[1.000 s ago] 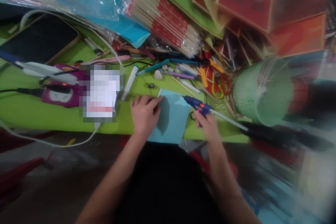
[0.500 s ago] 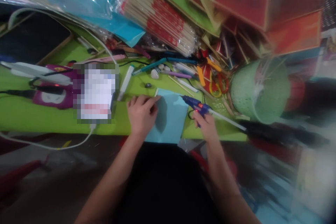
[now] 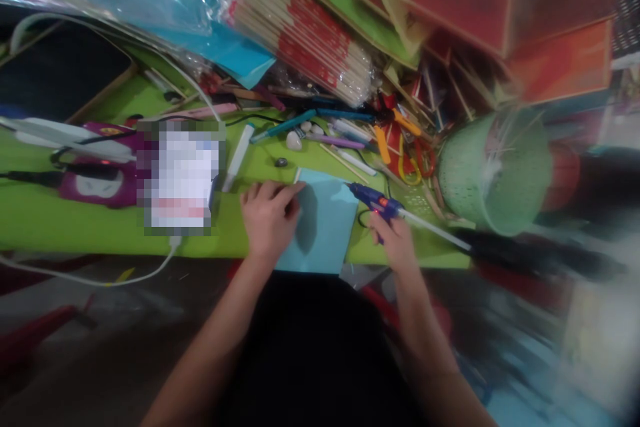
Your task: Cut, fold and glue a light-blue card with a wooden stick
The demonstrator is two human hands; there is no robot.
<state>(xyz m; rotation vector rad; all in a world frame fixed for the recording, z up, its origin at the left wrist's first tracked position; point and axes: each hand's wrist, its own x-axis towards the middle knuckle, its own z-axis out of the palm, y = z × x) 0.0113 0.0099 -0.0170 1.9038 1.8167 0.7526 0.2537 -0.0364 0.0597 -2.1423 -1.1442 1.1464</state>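
My right hand is wrapped round a dark blue hot glue gun with a white glue stick out of its back and a small red light on it. The gun's nozzle is at the upper right edge of a light blue sheet, which lies at the table's front edge. I cannot tell whether the nozzle touches it. At the sheet's left side rests my left hand, palm down. One finger stretches onto the sheet's upper left corner while the others lie bent on the green tabletop; nothing shows in its grasp.
A purple power strip with plugs and a blurred-out device on a white cable lie left. Behind are a white marker, pens, scissors and bundled wooden sticks. A green basket stands right.
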